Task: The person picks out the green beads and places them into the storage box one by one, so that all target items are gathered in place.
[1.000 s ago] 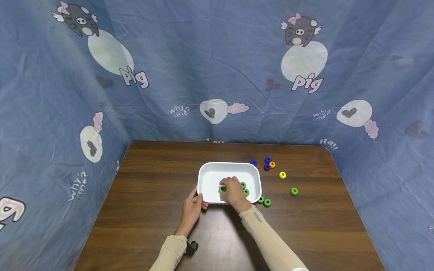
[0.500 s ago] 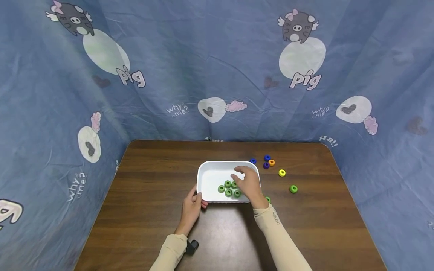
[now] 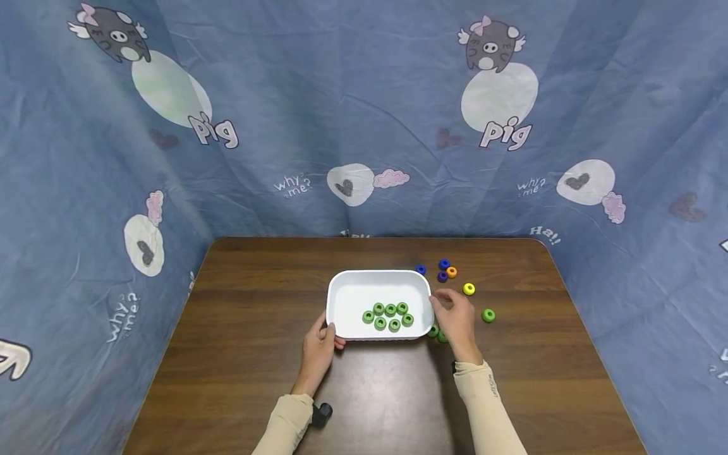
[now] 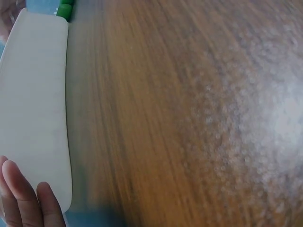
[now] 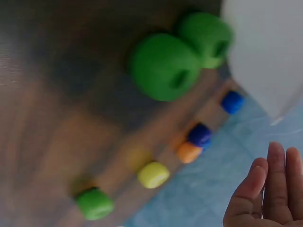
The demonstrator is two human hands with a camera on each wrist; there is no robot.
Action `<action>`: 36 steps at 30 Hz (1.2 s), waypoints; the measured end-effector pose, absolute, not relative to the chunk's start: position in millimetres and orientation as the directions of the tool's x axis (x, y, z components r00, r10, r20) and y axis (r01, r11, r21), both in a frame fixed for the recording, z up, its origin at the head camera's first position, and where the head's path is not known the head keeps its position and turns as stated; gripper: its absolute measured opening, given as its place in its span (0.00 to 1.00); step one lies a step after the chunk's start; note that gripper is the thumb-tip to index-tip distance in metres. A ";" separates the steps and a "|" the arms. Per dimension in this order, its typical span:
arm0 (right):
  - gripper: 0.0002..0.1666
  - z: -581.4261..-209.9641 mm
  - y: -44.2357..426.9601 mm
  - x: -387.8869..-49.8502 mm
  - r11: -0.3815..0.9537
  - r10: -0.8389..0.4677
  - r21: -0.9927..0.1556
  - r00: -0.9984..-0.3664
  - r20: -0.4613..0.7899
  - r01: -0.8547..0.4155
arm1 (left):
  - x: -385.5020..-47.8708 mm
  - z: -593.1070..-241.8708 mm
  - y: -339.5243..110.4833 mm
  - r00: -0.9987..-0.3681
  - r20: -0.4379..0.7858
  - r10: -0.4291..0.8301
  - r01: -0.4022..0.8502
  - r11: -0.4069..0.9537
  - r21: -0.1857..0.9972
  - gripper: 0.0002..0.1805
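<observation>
A white rectangular tray (image 3: 380, 274) rests on the table with several green rings (image 3: 390, 309) inside it. My left hand (image 3: 318, 349) holds the tray at its near left corner, thumb at the rim; the left wrist view shows fingers (image 4: 20, 182) against its outer wall. My right hand (image 3: 457, 319) hovers just off the tray's right side, fingers loosely bent and nothing seen between them. Below it, two green rings (image 5: 165, 67) lie beside the tray's near right corner, partly covered by the hand in the head view.
Right of the tray lie a lone green ring (image 3: 488, 315), a yellow ring (image 3: 469, 289), an orange ring (image 3: 452, 272), a purple ring (image 3: 443, 277) and two blue rings (image 3: 421, 270). A blue printed curtain (image 3: 284, 114) hangs around the wooden table (image 3: 256, 297).
My right hand let go of a green ring inside the tray, then moved right, out over the tray's right side. The left hand stays at its corner.
</observation>
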State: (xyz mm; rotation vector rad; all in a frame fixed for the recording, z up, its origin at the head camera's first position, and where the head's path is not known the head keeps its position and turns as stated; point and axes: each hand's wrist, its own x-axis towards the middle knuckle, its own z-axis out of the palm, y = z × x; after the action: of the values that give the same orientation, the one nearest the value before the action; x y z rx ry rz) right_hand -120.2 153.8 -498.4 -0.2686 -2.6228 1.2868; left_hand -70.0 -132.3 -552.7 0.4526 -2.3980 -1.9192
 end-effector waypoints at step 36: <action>0.27 -547.6 202.7 -81.4 0.624 0.195 -0.768 -0.980 -0.028 0.146 | -69.2 -555.3 -136.1 -0.965 -0.147 -0.217 -0.185 0.164 0.969 0.28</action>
State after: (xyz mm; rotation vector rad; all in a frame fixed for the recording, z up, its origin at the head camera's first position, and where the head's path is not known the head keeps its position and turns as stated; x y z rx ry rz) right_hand -81.4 202.7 -547.6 -0.2917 -2.7791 1.3055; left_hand -69.2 -136.1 -555.3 0.4099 -2.3776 -1.9726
